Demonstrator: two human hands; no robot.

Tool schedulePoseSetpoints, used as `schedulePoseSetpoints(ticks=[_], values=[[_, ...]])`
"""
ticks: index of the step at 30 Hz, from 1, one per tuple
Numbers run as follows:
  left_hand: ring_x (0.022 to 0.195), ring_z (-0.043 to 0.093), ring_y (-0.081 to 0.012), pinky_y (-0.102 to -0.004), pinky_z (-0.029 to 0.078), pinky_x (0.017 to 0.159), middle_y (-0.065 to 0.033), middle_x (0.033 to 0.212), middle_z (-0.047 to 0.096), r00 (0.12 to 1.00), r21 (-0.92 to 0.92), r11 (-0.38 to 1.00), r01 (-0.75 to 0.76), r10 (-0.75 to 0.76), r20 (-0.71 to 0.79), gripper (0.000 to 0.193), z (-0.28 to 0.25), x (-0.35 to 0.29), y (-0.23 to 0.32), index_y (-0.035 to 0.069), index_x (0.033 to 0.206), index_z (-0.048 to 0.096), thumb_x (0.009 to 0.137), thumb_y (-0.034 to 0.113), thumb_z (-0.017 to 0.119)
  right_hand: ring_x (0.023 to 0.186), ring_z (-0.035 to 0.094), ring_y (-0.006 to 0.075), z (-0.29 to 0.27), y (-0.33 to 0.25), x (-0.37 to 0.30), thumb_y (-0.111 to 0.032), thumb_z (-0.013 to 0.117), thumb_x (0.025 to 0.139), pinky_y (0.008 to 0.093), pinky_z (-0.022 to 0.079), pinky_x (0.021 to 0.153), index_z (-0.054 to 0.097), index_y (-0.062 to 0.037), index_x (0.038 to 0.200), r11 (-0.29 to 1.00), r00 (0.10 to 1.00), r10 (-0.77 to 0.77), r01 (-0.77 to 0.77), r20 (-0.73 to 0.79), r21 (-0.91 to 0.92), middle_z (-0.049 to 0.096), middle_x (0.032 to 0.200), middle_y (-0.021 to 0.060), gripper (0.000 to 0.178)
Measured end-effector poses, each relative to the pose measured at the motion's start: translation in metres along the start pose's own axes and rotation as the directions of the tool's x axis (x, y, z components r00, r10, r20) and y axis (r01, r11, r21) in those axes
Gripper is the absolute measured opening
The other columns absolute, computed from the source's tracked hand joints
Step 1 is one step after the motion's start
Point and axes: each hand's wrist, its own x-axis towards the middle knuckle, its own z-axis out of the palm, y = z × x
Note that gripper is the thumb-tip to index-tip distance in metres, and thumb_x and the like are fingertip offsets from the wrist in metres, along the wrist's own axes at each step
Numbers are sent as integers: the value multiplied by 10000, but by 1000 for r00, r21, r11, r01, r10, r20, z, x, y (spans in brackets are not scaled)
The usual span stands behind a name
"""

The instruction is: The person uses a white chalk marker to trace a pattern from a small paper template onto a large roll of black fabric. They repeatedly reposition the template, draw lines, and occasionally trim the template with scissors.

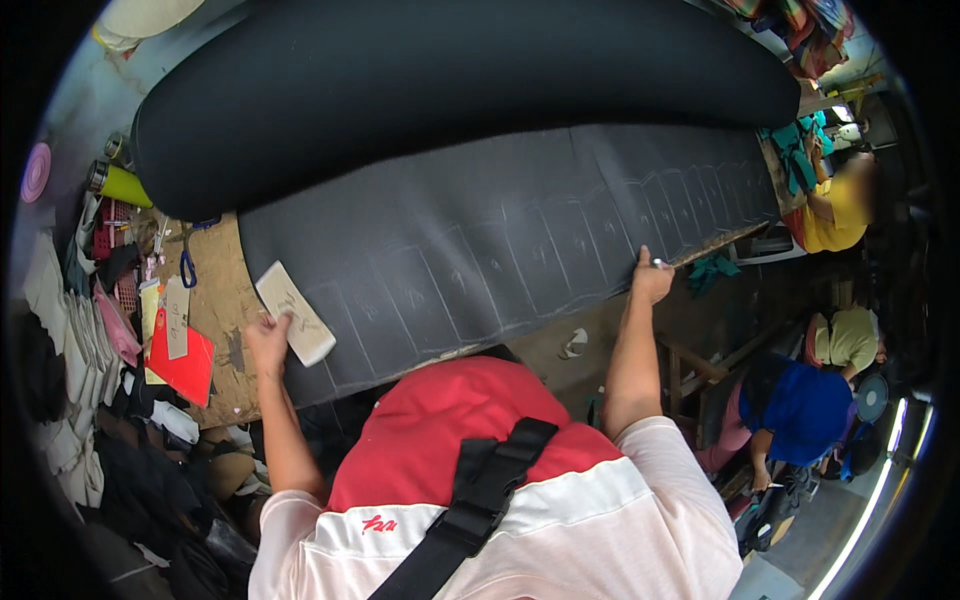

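Dark grey sheet material [420, 265] lies spread over the worktable, marked with a row of pale outlines running to the right. My left hand [268, 343] grips the lower left edge of a cream, rounded-cornered pattern template [296, 313], which lies tilted on the sheet's left end. Faint handwriting shows on the template. At the sheet's near edge, right of my body, my right hand [652, 284] is closed round a short white marking stick [658, 263]. Whether it is chalk or a pen I cannot tell. One finger of this hand points along the sheet.
A thick black roll [450, 80] of material spans the table's far side. Red card [182, 357], blue-handled scissors [188, 262] and a yellow-green bottle [122, 184] are at the left. Folded cloth [75, 370] is stacked beyond. Co-workers, one in yellow [838, 215], one in blue [800, 405], sit rightward.
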Motion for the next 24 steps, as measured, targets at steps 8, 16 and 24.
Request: schedulePoseSetpoints(ticks=[8, 16, 24], values=[[522, 467, -57, -225, 346, 482, -9, 645, 587, 974, 10, 974, 225, -225, -24, 191, -34, -39, -29, 21, 675, 579, 793, 115, 697, 760, 605, 427, -12, 45, 0, -132, 561, 784, 500, 457, 684, 504, -84, 872, 975, 975, -221, 221, -13, -27, 617, 765, 217, 115], [542, 534, -89, -241, 424, 516, -48, 691, 631, 938, -3, 939, 345, -345, 25, 130, -56, -63, -40, 8, 745, 592, 814, 95, 661, 660, 573, 449, -46, 117, -29, -91, 517, 767, 489, 437, 615, 477, -54, 822, 898, 900, -434, 435, -21, 65, 554, 649, 231, 77], [545, 540, -71, -223, 421, 508, -56, 688, 641, 937, -111, 930, 350, -349, 28, 124, -61, -91, -59, -1, 752, 605, 820, 73, 677, 989, 549, 346, -93, 38, -22, -197, 721, 730, 438, 426, 838, 566, -60, 937, 888, 891, -448, 432, -80, -156, 595, 1076, 180, 293]])
